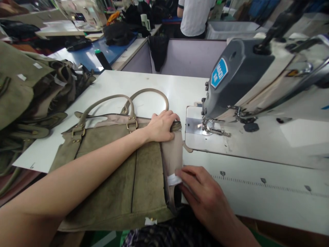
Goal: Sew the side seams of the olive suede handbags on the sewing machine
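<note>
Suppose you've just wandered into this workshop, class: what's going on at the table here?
Someone is handling an olive-green handbag laid on a white table, just left of a sewing machine. The left hand is on the bag's top right corner, its forearm stretched across the bag. The right hand has its fingertips at a white tag on the pale side. At this moment the bag is not under the needle. More olive-green pieces are heaped at the left.

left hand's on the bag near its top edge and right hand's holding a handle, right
Not quite: the head view shows the right hand at the white strip on the side of the bag instead. The left hand is indeed near its top edge.
</note>
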The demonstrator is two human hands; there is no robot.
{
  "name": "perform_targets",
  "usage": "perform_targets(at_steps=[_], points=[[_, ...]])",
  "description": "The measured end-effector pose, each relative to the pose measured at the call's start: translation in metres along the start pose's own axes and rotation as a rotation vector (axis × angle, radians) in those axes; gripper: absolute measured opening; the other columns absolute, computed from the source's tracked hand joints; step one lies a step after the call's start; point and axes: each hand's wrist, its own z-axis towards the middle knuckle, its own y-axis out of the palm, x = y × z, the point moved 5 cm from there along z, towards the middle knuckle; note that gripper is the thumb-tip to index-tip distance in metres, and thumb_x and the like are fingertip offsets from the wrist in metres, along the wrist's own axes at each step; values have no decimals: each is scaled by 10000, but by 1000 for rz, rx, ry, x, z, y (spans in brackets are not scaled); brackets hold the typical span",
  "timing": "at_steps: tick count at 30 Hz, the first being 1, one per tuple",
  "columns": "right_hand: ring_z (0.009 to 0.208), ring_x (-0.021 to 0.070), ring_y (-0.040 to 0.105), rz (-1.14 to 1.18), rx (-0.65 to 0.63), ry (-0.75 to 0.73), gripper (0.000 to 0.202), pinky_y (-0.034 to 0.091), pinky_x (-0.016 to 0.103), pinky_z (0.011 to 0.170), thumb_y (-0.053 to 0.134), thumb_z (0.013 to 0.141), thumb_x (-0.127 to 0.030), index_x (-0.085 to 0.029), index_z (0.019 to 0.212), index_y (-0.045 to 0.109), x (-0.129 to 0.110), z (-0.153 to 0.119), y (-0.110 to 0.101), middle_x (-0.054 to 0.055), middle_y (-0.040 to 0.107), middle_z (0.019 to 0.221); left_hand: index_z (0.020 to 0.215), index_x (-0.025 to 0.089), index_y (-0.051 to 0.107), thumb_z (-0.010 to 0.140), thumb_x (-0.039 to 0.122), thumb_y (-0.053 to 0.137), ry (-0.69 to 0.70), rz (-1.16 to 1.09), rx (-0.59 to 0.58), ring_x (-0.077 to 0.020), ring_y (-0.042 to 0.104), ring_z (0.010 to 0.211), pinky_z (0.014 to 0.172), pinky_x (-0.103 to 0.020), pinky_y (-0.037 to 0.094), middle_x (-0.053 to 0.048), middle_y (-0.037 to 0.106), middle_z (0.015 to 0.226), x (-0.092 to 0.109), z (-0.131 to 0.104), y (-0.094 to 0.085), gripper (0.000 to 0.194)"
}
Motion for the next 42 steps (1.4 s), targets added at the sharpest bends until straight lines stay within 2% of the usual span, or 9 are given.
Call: perform_targets(at_steps=[4, 11, 15, 20, 25, 29, 31, 37, 42], points=[[929, 247, 584, -107, 124, 61, 239, 522, 388, 801, 547, 945, -145, -117, 1174, 611, 4, -3, -4, 125, 616, 1038, 1145, 190, 515, 675, 216, 584, 1, 20, 10, -310, 488, 1133, 831, -464, 454, -106, 550, 1189, -1, -1, 1, 476], [874, 245, 586, -68, 108, 31, 179, 499, 401, 763, 501, 952, -156, -173, 938, 679, -8, 14, 5, 87, 673, 942, 1105, 195, 503, 752, 323, 620, 30, 4, 16, -284, 500, 1116, 855, -445, 436, -89, 580, 1165, -1, 0, 1, 393], [898, 231, 619, -4, 104, -30, 199, 517, 381, 782, 484, 953, -121, -167, 997, 673, -13, 15, 7, 75, 712, 939, 1103, 185, 505, 803, 451, 643, 4, -10, -17, -285, 501, 1104, 881, -456, 421, -92, 588, 1159, -1, 1, 1, 424], [964, 249, 653, -67, 109, -118, 245, 558, 394, 806, 475, 930, -75, -138, 1059, 672, -13, 8, 6, 98, 728, 1000, 1036, 155, 555, 813, 478, 652, 8, 35, -47, -300, 498, 1106, 841, -442, 446, -109, 575, 1145, -2, 4, 1, 405], [972, 248, 667, -64, 126, -125, 281, 578, 406, 834, 467, 895, -35, -136, 1066, 666, -10, 3, 7, 102, 733, 1008, 1042, 147, 600, 778, 513, 675, 10, 17, -27, -303, 481, 1147, 847, -423, 459, -113, 525, 1240, -6, 6, 0, 457], [954, 247, 675, -75, 133, -138, 292, 589, 404, 816, 462, 887, -28, -145, 1060, 666, -11, 3, 7, 96, 738, 992, 1036, 138, 617, 783, 499, 672, 30, 9, -38, -299, 493, 1137, 849, -409, 460, -108, 537, 1229, -8, 8, 0, 444], [974, 247, 671, -96, 105, -141, 326, 590, 402, 839, 439, 869, -11, -131, 1068, 668, -14, 2, 5, 106, 733, 1011, 1032, 138, 623, 794, 475, 666, 47, 11, -39, -291, 500, 1132, 849, -392, 456, -106, 544, 1220, -9, 9, 0, 415], [1179, 322, 567, -105, -161, -100, 534, 524, 495, 1003, 485, 728, -115, -36, 1244, 599, -23, -2, 2, 181, 626, 1256, 948, 132, 659, 773, 469, 668, 87, 12, -87, -243, 555, 990, 812, -318, 433, -89, 595, 1065, -14, 21, 1, 380], [1072, 282, 613, -144, -102, -215, 437, 514, 478, 1020, 442, 781, 11, -45, 1164, 644, -19, 2, 9, 145, 687, 1091, 835, 130, 666, 727, 476, 684, 119, -44, -111, -194, 560, 820, 721, -276, 411, -65, 595, 926, -19, 31, 1, 363]])
